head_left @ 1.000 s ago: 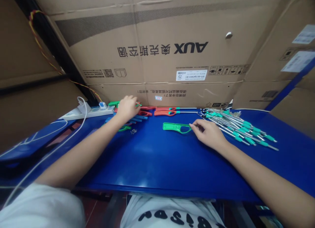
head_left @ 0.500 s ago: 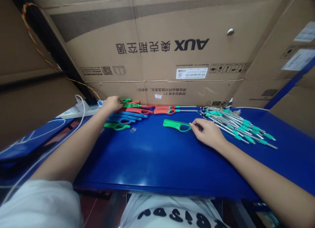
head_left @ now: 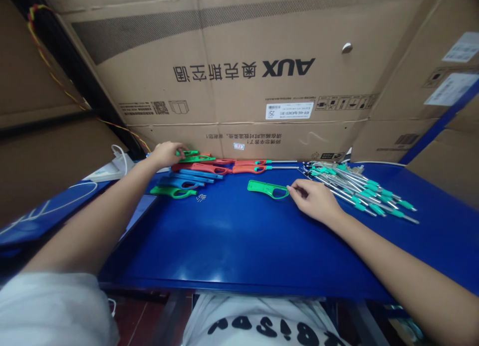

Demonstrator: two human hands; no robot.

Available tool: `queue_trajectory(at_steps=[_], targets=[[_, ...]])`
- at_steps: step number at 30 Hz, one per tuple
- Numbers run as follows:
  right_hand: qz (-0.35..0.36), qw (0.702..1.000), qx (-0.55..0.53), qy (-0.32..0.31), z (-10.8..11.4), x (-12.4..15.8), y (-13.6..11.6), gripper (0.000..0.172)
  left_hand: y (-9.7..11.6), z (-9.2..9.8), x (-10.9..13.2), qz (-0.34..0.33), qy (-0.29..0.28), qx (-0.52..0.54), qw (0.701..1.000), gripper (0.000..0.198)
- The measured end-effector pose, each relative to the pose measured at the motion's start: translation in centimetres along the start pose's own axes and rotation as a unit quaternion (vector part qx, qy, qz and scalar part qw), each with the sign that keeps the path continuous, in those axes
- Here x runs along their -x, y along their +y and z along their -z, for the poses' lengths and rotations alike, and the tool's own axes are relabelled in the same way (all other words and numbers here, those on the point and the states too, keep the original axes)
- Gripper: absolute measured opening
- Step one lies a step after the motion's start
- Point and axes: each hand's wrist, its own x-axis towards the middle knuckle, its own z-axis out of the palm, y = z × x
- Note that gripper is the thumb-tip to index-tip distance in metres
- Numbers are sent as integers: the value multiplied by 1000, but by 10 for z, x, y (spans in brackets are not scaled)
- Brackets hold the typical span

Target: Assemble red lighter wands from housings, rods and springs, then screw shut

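My right hand (head_left: 316,200) pinches the trigger-loop end of a green lighter casing half (head_left: 262,187), which points left with its hollow inner side showing. At the back left, my left hand (head_left: 166,154) has its fingers curled at the end of another green lighter casing (head_left: 191,152) on a pile; its fingertips are partly hidden. Red lighter casings (head_left: 207,168), blue casings (head_left: 198,175) and a green casing (head_left: 174,192) lie in front of that hand. A small heap of metal screws or pins (head_left: 201,198) is beside them.
Two red lighters with metal rods (head_left: 249,169) lie along the back. Right of my right hand is a heap of metal lighter tubes (head_left: 359,189) with teal collars. A cardboard wall (head_left: 224,96) closes off the blue table (head_left: 239,246). A white power strip (head_left: 108,170) stands left.
My left hand has shifted slightly left at the pile of casings. My right hand still pinches the green casing half in the same place. The view has moved a little.
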Motion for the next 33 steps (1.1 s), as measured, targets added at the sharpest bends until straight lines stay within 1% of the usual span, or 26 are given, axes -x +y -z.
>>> queue_trajectory(at_steps=[4,8,11,13,14,15,17,19,22,25,29,31,33], targets=[[-2,1000,-1,-3,0,0,1,31,7,16,4,-26,19,12,999,46],[-4,1000,0,-3,1,0,1,30,21,30,10,-61,65,55,994,50],[-7,1000,2,-4,2,0,0,32,33,30,15,-101,60,51,992,47],[-5,1000,3,-6,2,0,0,32,39,24,17,-127,44,27,991,44],[-5,1000,3,-6,2,0,0,31,40,19,17,-129,39,12,991,45],[-5,1000,4,-6,2,0,1,31,41,14,16,-120,34,0,992,47],[-9,1000,7,-8,2,0,1,31,41,4,15,-75,18,-9,997,53],[-11,1000,9,-10,2,0,1,31,40,-3,13,-51,3,-8,999,58],[-9,1000,8,-11,2,0,1,31,38,-9,12,-34,-8,3,999,55],[-8,1000,6,-9,3,0,1,31,38,-8,12,-22,-9,21,999,49],[-13,1000,12,-11,3,0,2,31,42,-2,16,-16,1,43,999,46],[-18,1000,17,-12,3,-1,2,31,47,4,21,-14,7,50,999,42],[-30,999,25,-16,4,-2,3,31,58,11,29,-16,16,62,998,38]])
